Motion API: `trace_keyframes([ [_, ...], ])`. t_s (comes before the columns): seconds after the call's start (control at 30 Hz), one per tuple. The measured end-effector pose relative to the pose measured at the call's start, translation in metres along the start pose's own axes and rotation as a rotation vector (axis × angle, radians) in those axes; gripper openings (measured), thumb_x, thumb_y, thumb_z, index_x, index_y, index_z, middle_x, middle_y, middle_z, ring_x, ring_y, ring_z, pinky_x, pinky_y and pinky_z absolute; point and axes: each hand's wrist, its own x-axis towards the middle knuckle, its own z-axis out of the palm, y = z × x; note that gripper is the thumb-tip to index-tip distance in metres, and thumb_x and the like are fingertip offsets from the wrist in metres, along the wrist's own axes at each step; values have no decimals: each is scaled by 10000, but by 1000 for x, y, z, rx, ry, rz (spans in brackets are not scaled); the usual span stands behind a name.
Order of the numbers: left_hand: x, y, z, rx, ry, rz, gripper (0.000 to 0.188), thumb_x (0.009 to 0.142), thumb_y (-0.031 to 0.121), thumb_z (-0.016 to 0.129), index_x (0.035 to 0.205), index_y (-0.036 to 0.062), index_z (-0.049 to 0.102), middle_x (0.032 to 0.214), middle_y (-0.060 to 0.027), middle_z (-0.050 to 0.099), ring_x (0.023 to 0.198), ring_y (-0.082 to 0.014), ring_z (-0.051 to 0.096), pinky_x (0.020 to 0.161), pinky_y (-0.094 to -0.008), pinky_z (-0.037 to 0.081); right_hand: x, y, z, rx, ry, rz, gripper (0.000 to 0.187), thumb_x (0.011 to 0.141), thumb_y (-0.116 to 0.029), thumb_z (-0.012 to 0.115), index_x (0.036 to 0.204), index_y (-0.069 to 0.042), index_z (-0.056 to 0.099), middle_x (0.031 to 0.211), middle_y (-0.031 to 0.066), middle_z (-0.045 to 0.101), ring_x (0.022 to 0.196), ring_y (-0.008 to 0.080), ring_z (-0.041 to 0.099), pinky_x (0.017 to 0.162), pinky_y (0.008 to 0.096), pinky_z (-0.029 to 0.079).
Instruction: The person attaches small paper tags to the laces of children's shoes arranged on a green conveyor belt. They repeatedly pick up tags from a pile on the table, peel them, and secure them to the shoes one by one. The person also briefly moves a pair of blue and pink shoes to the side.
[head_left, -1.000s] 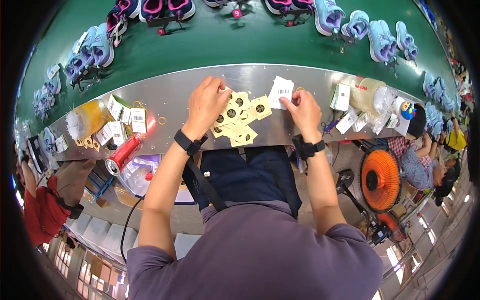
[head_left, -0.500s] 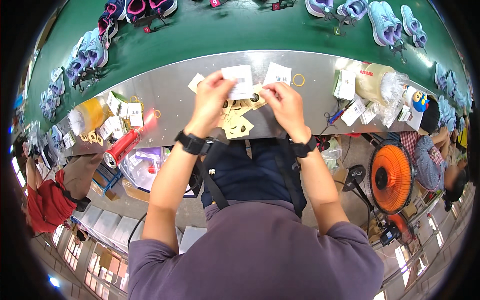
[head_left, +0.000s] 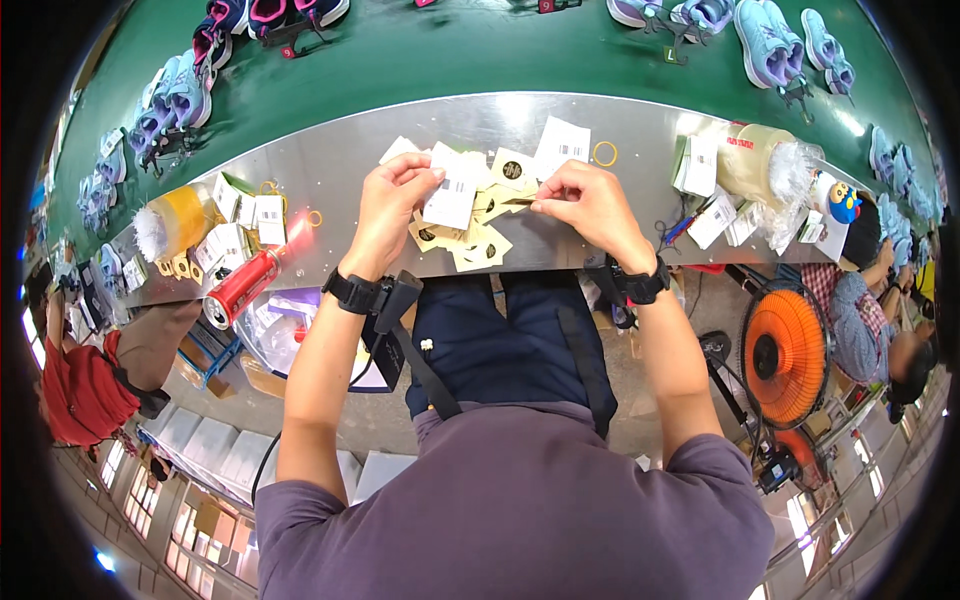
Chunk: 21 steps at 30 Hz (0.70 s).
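Observation:
My left hand (head_left: 385,205) pinches a white barcode card (head_left: 449,203) between thumb and fingers, over a loose heap of pale yellow tags (head_left: 481,248) with dark round prints. At the heap's right side my right hand (head_left: 592,205) has thumb and forefinger pressed together on the edge of a yellow tag, seen almost edge-on. One more yellow tag (head_left: 512,168) lies face up just above it. A stack of white barcode cards (head_left: 562,143) rests beyond my right hand, with a yellow rubber band (head_left: 605,153) beside it.
On the metal ledge (head_left: 340,160), a red can (head_left: 240,290), card bundles (head_left: 222,245) and a yellow-wrapped roll (head_left: 180,228) lie left. More cards (head_left: 698,165) and a plastic-wrapped roll (head_left: 755,160) lie right. Shoes (head_left: 768,45) sit on the green belt (head_left: 430,70). An orange fan (head_left: 785,358) stands right.
My left hand has moved left and lower with the white card, now held over the heap. My right hand has shifted right and pinches a yellow tag's edge.

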Motion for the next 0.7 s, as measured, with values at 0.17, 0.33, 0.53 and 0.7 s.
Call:
trace_keyframes([
  [0.17, 16, -4, 30, -176, -445, -225, 137, 854, 61, 614, 980, 7, 609, 971, -73, 645, 883, -136, 620, 812, -273, 485, -25, -3, -12, -247, 324, -709, 95, 707, -37, 664, 796, -66, 645, 829, 40, 634, 714, 206, 632, 606, 294, 516],
  [0.33, 30, -1, 87, -168, -421, -199, 200, 831, -6, 624, 1029, -18, 604, 922, -83, 657, 857, -143, 633, 797, -259, 501, -42, 0, -48, -331, 404, -720, 162, 687, 2, 688, 839, -39, 646, 864, 66, 653, 764, 226, 651, 620, 306, 530],
  [0.53, 34, 21, 191, 250, -502, 231, 156, 818, 16, 645, 971, -7, 648, 918, -62, 666, 836, -118, 618, 729, -244, 483, -83, 35, -171, -376, 1220, -142, 124, 862, -103, 602, 963, -39, 631, 894, 78, 637, 780, 191, 587, 692, 302, 459],
  [0.7, 25, 25, 267, 592, -667, 893, 152, 786, -15, 624, 936, -3, 642, 880, -85, 644, 816, -182, 620, 710, -285, 485, -95, 59, -223, -481, 1235, 102, 170, 831, -163, 646, 966, -60, 645, 844, 69, 597, 782, 206, 562, 702, 327, 441],
])
